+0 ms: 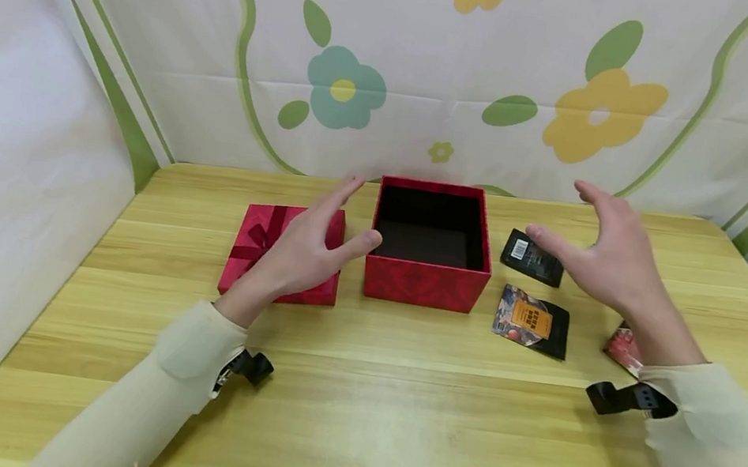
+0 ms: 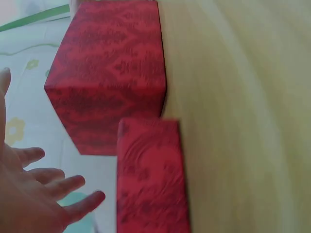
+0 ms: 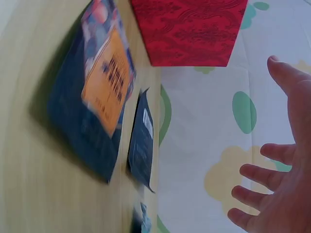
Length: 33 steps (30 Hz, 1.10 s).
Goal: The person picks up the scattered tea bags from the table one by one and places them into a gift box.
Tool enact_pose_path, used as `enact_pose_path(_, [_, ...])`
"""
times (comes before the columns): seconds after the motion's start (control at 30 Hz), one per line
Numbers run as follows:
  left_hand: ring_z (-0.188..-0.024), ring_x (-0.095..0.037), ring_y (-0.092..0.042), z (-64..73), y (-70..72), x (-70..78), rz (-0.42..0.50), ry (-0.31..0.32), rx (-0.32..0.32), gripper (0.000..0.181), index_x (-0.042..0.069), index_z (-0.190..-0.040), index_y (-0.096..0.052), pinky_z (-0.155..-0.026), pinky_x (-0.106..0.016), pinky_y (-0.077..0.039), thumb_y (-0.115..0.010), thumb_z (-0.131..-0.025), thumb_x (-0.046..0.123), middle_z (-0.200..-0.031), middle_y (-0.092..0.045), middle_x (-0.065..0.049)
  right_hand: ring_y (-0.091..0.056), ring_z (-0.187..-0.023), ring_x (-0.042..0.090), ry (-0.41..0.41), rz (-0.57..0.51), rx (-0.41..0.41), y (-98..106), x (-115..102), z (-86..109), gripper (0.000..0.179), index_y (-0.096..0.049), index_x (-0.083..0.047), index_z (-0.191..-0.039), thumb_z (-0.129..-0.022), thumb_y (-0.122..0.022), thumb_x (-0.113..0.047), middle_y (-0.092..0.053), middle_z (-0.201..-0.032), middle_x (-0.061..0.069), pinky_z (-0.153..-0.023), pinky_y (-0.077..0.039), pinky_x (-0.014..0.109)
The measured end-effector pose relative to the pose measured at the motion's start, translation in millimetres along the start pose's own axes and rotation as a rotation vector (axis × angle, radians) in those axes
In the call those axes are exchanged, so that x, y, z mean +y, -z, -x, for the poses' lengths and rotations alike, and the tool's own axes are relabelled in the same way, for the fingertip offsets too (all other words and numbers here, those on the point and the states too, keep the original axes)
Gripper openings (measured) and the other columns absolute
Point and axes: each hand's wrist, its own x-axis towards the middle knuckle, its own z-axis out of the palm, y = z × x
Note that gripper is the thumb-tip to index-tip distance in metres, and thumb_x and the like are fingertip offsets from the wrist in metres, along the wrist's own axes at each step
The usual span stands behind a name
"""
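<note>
In the head view a red patterned gift box (image 1: 426, 285) stands without its lid on the table, its dark inside showing. To its left lies the red lid (image 1: 254, 229), with a dark red ribbon bow. My left hand (image 1: 299, 255) hovers over the lid, fingers spread, thumb near the box's left side. My right hand (image 1: 618, 256), fingers apart and holding nothing, is raised to the right of the box. Near it lie a black pouch with a barcode label (image 1: 538, 264) and a black pouch with an orange label (image 1: 530, 319). Both hands appear with loosely extended fingers in the wrist views.
A pink-and-white packet (image 1: 625, 349) lies partly hidden under my right forearm. The light wooden table (image 1: 377, 417) meets a white flowered cloth (image 1: 418, 24) at the back. More white cloth (image 1: 20, 96) hangs along the left side.
</note>
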Motion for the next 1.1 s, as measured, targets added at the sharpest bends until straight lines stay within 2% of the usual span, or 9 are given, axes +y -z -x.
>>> enact_pose_path(0.17, [-0.161,-0.021,-0.033,0.4,-7.9,-2.2,0.185,0.055,-0.039,0.079,0.048,-0.166,-0.023,-0.124,-0.064,-0.037,-0.062,-0.099,0.061,-0.175,-0.027,0.011,-0.030,-0.155,0.049,-0.052,-0.114,-0.002,-5.1,-2.5,0.7,0.095,-0.022,-0.025,-0.171,-0.097,-0.068,-0.061,-0.032,-0.174,0.014,-0.116,-0.028,0.078])
enact_pose_path(0.3, [-0.161,-0.023,-0.034,-0.7,-12.7,-3.9,0.252,0.081,-0.084,0.077,0.047,-0.167,-0.024,-0.125,-0.058,-0.039,-0.065,-0.101,0.055,-0.175,-0.026,0.013,-0.031,-0.157,0.043,-0.063,-0.215,0.003,-9.1,-2.9,0.5,0.091,-0.025,-0.026,-0.170,-0.098,-0.070,-0.057,-0.036,-0.172,0.011,-0.123,-0.027,0.072])
enact_pose_path(0.53, [-0.160,-0.025,-0.036,-3.4,-17.5,-6.7,0.221,0.067,-0.109,0.080,0.043,-0.168,-0.025,-0.123,-0.053,-0.043,-0.068,-0.101,0.050,-0.176,-0.023,0.017,-0.039,-0.152,0.033,-0.071,-0.361,0.011,-14.6,4.8,-0.9,0.086,-0.032,-0.028,-0.168,-0.097,-0.076,-0.047,-0.045,-0.164,0.009,-0.129,-0.026,0.061])
enact_pose_path(0.7, [-0.159,-0.027,-0.038,-3.4,-19.9,-6.7,0.196,0.056,-0.117,0.080,0.043,-0.168,-0.026,-0.124,-0.054,-0.043,-0.068,-0.101,0.050,-0.176,-0.019,0.021,-0.044,-0.146,0.023,-0.081,-0.425,0.014,-17.9,16.1,-0.5,0.081,-0.038,-0.028,-0.165,-0.096,-0.080,-0.039,-0.052,-0.155,-0.002,-0.129,-0.031,0.053])
enact_pose_path(0.8, [-0.159,-0.027,-0.039,-3.2,-20.1,-7.1,0.183,0.058,-0.120,0.080,0.044,-0.168,-0.024,-0.124,-0.053,-0.043,-0.067,-0.101,0.051,-0.176,-0.018,0.021,-0.047,-0.143,0.018,-0.080,-0.435,0.008,-19.0,22.3,-0.8,0.077,-0.042,-0.027,-0.163,-0.096,-0.080,-0.035,-0.054,-0.150,-0.010,-0.126,-0.038,0.035])
enact_pose_path(0.87, [-0.159,-0.027,-0.039,-3.3,-20.0,-7.7,0.171,0.056,-0.123,0.079,0.043,-0.169,-0.024,-0.124,-0.053,-0.043,-0.066,-0.102,0.051,-0.176,-0.018,0.021,-0.047,-0.142,0.017,-0.080,-0.428,-0.002,-19.4,26.7,-1.8,0.076,-0.042,-0.026,-0.163,-0.097,-0.079,-0.035,-0.055,-0.150,-0.010,-0.120,-0.041,0.023])
enact_pose_path(0.97, [-0.159,-0.028,-0.038,-3.1,-19.2,-7.4,0.154,0.041,-0.132,0.080,0.042,-0.169,-0.022,-0.124,-0.053,-0.042,-0.065,-0.103,0.052,-0.176,-0.016,0.020,-0.045,-0.145,0.024,-0.092,-0.406,-0.028,-17.8,33.2,-3.1,0.078,-0.040,-0.026,-0.164,-0.097,-0.079,-0.036,-0.053,-0.155,-0.002,-0.123,-0.039,0.028])
enact_pose_path(1.03, [-0.160,-0.027,-0.036,-2.9,-18.7,-7.0,0.146,0.035,-0.138,0.080,0.042,-0.170,-0.021,-0.125,-0.053,-0.041,-0.064,-0.103,0.052,-0.177,-0.015,0.021,-0.042,-0.148,0.032,-0.105,-0.382,-0.046,-16.2,37.3,-4.0,0.081,-0.039,-0.024,-0.165,-0.097,-0.079,-0.039,-0.049,-0.159,0.006,-0.127,-0.034,0.044])
enact_pose_path(1.1, [-0.161,-0.026,-0.034,-2.5,-18.0,-6.3,0.138,0.027,-0.146,0.081,0.041,-0.170,-0.019,-0.126,-0.053,-0.040,-0.063,-0.103,0.053,-0.176,-0.013,0.023,-0.038,-0.150,0.038,-0.117,-0.348,-0.062,-14.7,41.3,-5.2,0.084,-0.037,-0.022,-0.166,-0.096,-0.079,-0.042,-0.047,-0.162,0.011,-0.125,-0.031,0.060])
